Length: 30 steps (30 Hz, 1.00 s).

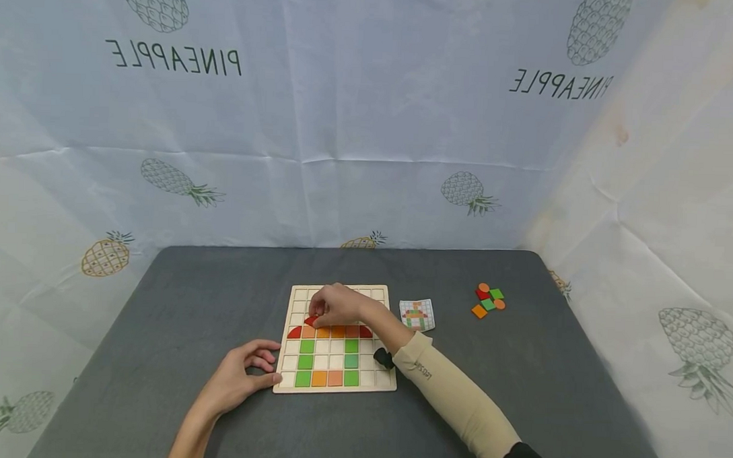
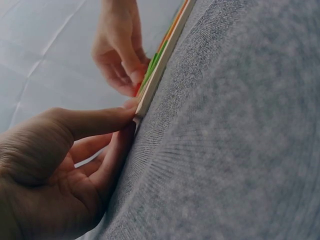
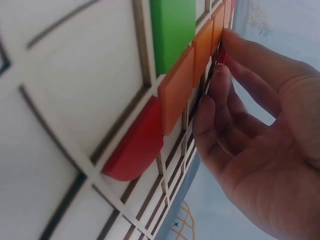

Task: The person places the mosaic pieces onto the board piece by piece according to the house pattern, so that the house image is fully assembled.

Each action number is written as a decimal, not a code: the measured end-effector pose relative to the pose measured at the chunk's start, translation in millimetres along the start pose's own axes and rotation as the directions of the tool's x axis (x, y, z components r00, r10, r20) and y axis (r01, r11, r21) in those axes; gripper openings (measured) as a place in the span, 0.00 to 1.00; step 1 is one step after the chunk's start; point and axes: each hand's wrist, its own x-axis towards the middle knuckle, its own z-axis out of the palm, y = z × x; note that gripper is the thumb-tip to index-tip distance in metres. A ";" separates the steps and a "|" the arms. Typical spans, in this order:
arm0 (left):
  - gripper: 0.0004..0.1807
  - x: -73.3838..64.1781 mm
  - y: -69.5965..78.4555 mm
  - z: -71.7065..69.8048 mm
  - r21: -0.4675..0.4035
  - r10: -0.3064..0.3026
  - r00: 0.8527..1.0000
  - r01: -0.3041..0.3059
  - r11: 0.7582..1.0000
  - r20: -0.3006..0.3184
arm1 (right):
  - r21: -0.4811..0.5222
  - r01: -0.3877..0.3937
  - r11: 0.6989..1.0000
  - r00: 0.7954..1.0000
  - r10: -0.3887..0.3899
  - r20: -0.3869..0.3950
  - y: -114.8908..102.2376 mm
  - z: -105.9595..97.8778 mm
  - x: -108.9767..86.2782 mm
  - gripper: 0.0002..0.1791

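Observation:
A wooden grid board (image 1: pixel 334 391) lies on the table. Its squares hold green tiles (image 1: pixel 305 361) in two columns, orange tiles (image 1: pixel 337 332) across, and a red quarter-round piece (image 1: pixel 294 332) at the row's left end; another red piece (image 1: pixel 365 332) ends it on the right. My right hand (image 1: pixel 339 305) pinches a red curved piece (image 1: pixel 311 320) between thumb and fingers, just above that row's left part. In the right wrist view, my right hand (image 3: pixel 270 110) mostly covers it. My left hand (image 1: pixel 236 379) holds the board's near left corner, thumb on its rim (image 2: pixel 165 65).
A small pattern card (image 1: pixel 424 314) with a coloured picture lies right of the board. Farther right sits a loose group of red, green and orange pieces (image 1: pixel 479 312). Pineapple-print cloth (image 1: pixel 322 119) hangs behind the grey table (image 1: pixel 231 271).

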 end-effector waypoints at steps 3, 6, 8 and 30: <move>0.32 -0.3 0.2 -0.1 -0.002 0.003 1.000 -0.003 1.000 0.001 | -0.005 0.009 1.000 1.000 -0.009 -0.005 0.7 0.1 0.6 0.07; 0.31 -0.4 0.5 0.0 -0.001 0.003 1.000 -0.003 1.000 -0.001 | -0.003 0.012 1.000 1.000 -0.012 -0.005 1.0 -0.4 1.4 0.10; 0.31 -0.4 0.6 0.2 0.001 0.001 1.000 -0.001 1.000 -0.002 | -0.002 0.017 1.000 1.000 -0.017 -0.005 1.5 -0.3 2.1 0.13; 0.32 -0.1 1.9 1.6 0.010 -0.029 1.000 0.030 1.000 -0.004 | 0.041 0.068 0.997 0.997 -0.066 -0.047 7.0 -22.6 -28.7 0.14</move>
